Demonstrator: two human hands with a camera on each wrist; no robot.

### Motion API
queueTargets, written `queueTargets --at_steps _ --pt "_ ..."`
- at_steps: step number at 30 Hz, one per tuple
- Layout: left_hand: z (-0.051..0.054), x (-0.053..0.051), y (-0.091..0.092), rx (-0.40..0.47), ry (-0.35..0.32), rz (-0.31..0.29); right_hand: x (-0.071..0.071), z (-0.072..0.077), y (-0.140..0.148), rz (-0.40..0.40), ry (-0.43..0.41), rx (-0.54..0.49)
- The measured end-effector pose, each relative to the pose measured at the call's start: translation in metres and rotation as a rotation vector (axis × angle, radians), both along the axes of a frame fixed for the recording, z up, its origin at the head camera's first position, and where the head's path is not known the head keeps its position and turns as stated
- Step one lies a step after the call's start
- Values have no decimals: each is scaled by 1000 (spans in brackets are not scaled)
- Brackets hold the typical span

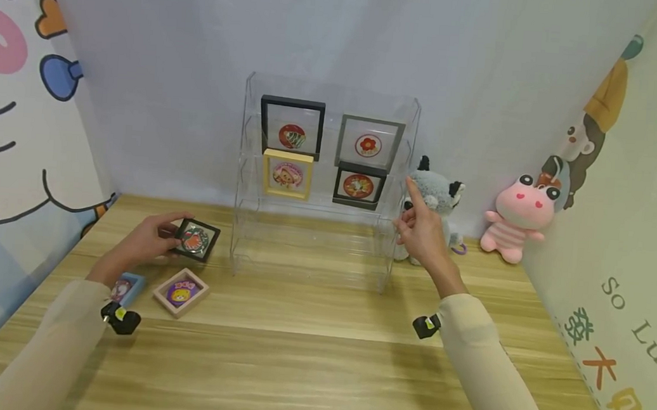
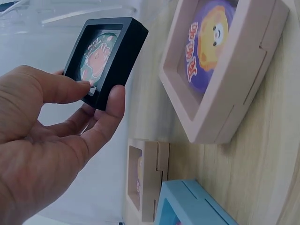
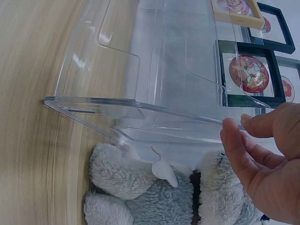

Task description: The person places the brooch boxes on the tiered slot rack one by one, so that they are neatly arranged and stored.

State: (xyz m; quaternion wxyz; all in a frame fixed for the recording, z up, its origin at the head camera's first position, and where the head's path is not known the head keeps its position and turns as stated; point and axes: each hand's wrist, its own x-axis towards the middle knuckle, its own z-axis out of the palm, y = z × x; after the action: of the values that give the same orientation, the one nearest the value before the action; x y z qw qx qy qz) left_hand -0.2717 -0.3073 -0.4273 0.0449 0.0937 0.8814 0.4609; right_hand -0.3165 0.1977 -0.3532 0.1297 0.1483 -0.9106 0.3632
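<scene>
My left hand (image 1: 151, 238) grips a small black frame (image 1: 197, 240) holding a round green-and-red badge, thumb on its face and fingers at its side. Below it lie a pale pink frame (image 1: 201, 295) with a purple bear badge and a blue frame (image 1: 135, 290), partly covered by my wrist. Another pale pink frame (image 2: 154, 180) shows in the left wrist view. My right hand (image 1: 425, 234) pinches the right side edge of a clear acrylic display rack (image 1: 314, 239), index finger raised. Four-sided frames stand on the rack: black (image 1: 293, 102), grey (image 1: 373, 122), yellow (image 1: 286, 195) and black (image 1: 357, 204).
A grey plush animal (image 1: 435, 186) sits close behind my right hand, beside the rack. Further right a pink plush toy (image 1: 519, 212) leans at the wall. Printed panels flank the wooden table (image 1: 293, 380), and a pale cloth (image 1: 341, 28) hangs behind.
</scene>
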Motion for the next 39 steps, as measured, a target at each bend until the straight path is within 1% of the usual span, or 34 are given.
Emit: queueTargets --at_steps 4,8,13,17,20,24,28,31,33,35,37,39 --pt "3 5 1 27 9 12 -1 0 0 10 -8 -7" --pt "8 12 1 47 19 33 -1 2 0 8 -4 -3" --pt "18 22 3 87 27 34 -1 2 0 2 -2 5" --pt "27 29 8 76 45 33 -1 1 1 2 1 10" --pt "33 33 13 28 89 29 -1 0 1 2 7 11" --pt "41 37 20 -9 165 5 -1 -1 1 4 13 9" --pt "48 39 27 -43 248 -7 -1 -1 2 5 12 6" --pt "52 38 37 -39 294 -7 -1 -1 2 0 10 2" --pt "54 38 45 -32 313 -11 -1 -1 2 -3 8 -3" --pt "55 36 54 -10 323 -19 -1 -2 2 -2 6 -6" --pt "57 35 64 -15 345 -18 -1 -2 2 2 5 -9" --pt "58 32 75 -2 368 -22 -1 -2 2 4 6 -8"
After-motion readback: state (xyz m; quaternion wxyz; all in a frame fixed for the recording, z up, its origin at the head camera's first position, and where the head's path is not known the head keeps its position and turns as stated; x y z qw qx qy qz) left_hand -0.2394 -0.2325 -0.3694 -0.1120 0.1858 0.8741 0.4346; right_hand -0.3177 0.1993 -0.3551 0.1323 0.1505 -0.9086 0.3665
